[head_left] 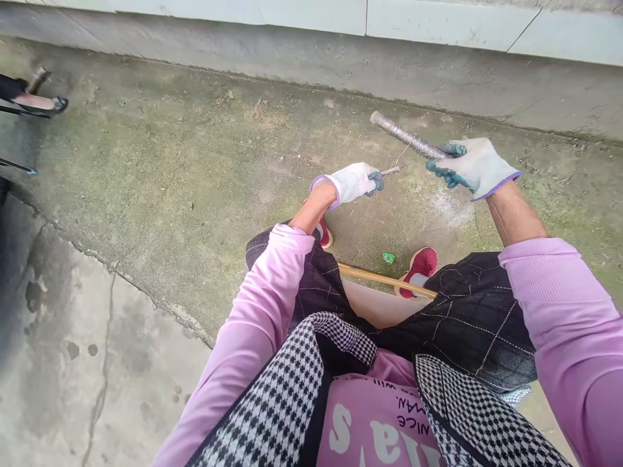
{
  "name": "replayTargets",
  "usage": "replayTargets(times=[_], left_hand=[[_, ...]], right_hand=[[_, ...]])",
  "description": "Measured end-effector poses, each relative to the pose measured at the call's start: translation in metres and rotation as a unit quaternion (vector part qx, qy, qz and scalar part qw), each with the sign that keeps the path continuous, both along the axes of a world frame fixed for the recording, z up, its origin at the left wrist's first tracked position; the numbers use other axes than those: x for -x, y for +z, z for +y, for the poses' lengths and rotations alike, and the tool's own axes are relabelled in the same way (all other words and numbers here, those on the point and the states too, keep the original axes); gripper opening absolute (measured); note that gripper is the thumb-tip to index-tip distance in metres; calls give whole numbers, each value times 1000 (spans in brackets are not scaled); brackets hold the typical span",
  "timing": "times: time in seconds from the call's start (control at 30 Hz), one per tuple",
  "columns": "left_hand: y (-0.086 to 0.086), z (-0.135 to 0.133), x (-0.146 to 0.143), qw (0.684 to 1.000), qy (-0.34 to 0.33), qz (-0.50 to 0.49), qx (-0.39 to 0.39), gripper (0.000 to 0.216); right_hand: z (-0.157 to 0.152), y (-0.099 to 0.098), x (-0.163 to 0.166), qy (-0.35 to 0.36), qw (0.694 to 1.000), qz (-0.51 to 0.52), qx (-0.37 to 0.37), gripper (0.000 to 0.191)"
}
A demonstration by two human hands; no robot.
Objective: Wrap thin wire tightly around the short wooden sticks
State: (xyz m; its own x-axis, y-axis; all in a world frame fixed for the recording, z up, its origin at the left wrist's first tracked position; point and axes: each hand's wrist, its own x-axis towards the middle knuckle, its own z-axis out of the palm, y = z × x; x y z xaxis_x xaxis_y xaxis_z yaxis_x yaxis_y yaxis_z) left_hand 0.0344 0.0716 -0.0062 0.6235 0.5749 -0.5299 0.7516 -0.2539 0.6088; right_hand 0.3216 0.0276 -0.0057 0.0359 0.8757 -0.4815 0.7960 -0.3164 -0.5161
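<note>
My left hand (pixel 351 183), in a white glove with dark teal fingertips, is closed on a short thin stick (pixel 392 170). My right hand (pixel 471 167), gloved alike, grips the lower end of a thicker stick (pixel 407 137) wound with silvery wire. That stick slants up to the left, its bare end pointing away from me. A thin strand (pixel 400 157) runs between the two sticks. Both hands are held in front of my knees, apart from each other. The palms are turned away, so the exact finger grip is partly hidden.
A yellowish wooden bar (pixel 384 279) crosses between my knees, above my red shoes (pixel 422 264). A green scrap (pixel 388 257) lies on the mossy concrete (pixel 195 168). A tiled ledge (pixel 311 16) runs along the far side. Another person's foot (pixel 41 102) shows at far left.
</note>
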Motion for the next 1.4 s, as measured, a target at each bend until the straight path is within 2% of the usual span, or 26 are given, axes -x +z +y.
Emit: replayTargets(times=[0.07, 0.13, 0.2, 0.23, 0.33, 0.43, 0.5, 0.57, 0.67, 0.73, 0.83, 0.93, 1.0, 1.07, 1.13, 1.2, 1.3, 1.4], left_hand=[[-4, 0, 0, 1000, -1, -22, 4, 42], [-8, 1, 0, 1000, -6, -20, -4, 43], [-9, 2, 0, 1000, -13, 5, -26, 42], [-8, 3, 0, 999, -16, 23, -42, 41], [-2, 4, 1, 993, -31, 77, -83, 40], [6, 4, 3, 986, -37, 119, -106, 43], [10, 2, 4, 981, -32, 146, -124, 45], [10, 0, 4, 974, -38, 173, -139, 46], [7, -4, 1, 969, -59, 196, -139, 45], [5, -6, -1, 971, -68, 191, -130, 44], [6, -6, -4, 982, -53, 144, -105, 42], [8, -4, -4, 994, -28, 83, -68, 44], [9, -3, -3, 997, -21, 58, -54, 45], [6, -3, -3, 996, -21, 53, -63, 43], [1, -2, -2, 993, -26, 72, -90, 43], [-3, -2, -2, 985, -38, 112, -129, 44], [-6, 0, 1, 972, -61, 156, -164, 45], [-4, 0, 5, 966, -71, 168, -182, 45]], right_hand=[[-6, 4, 2, -76, 981, 180, -22, 23], [-12, 7, 2, -108, 933, 343, -25, 35], [-19, 11, 1, -76, 903, 422, 4, 41], [-21, 13, 0, -51, 898, 436, 28, 42], [-26, 17, 0, 60, 905, 401, 132, 45], [-29, 9, 9, 192, 912, 294, 215, 44], [-30, -3, 19, 255, 918, 193, 234, 36], [-30, -17, 28, 299, 927, 59, 220, 25], [-23, -29, 31, 312, 925, -135, 170, 14], [-14, -29, 24, 250, 941, -183, 139, 11], [-2, -19, 10, 100, 983, -141, 65, 11], [1, -7, 5, 8, 999, -43, 12, 16], [-3, -1, 8, -57, 992, 108, -6, 15], [-10, 3, 11, -97, 954, 283, -3, 23], [-17, 7, 12, -76, 920, 383, 28, 34], [-22, 10, 9, -21, 910, 407, 80, 44], [-26, 10, 6, 93, 910, 365, 172, 49], [-29, 0, 13, 215, 911, 265, 230, 42]])
